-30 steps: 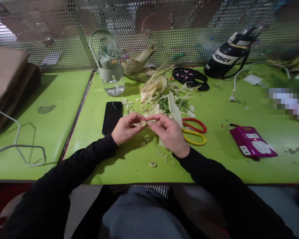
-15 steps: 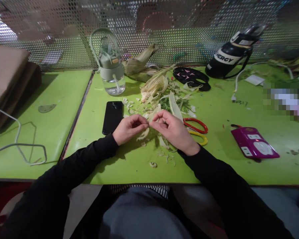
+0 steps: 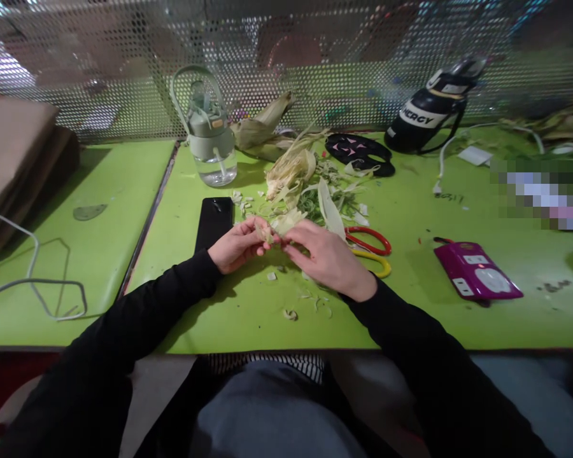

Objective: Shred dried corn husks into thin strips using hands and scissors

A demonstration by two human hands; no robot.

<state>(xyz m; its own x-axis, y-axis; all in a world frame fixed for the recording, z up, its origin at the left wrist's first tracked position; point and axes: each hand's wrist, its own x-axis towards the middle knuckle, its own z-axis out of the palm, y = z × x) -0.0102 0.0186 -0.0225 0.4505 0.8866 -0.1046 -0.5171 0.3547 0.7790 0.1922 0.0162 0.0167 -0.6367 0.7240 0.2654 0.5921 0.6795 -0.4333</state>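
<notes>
Person at a green desk [image 3: 410,324], both hands up over the front half, near the middle. Left hand [image 3: 236,247]: thumb and fingers pinched on a small pale corn husk scrap [image 3: 263,233], held above the desktop. Right hand [image 3: 328,259]: fingers curled, tips right at the scrap's right side; from here I can't tell whether they grip it too.

Black smartphone [image 3: 214,222] lies flat just left of the left hand. Scissors [image 3: 388,245], red and yellow handles showing, lie just beyond the right hand, to its right. Past the hands: pale husk strip [image 3: 331,207], green shredded bits [image 3: 310,201], then a bundle of dry husk [image 3: 290,172]. Loose curls [image 3: 290,315] on the near side.

Farther back, a pale green water bottle [image 3: 213,140] stands upright; black bottle [image 3: 421,117] leans right by the perforated screen [image 3: 315,70]. Purple power socket [image 3: 477,270] well off right.
</notes>
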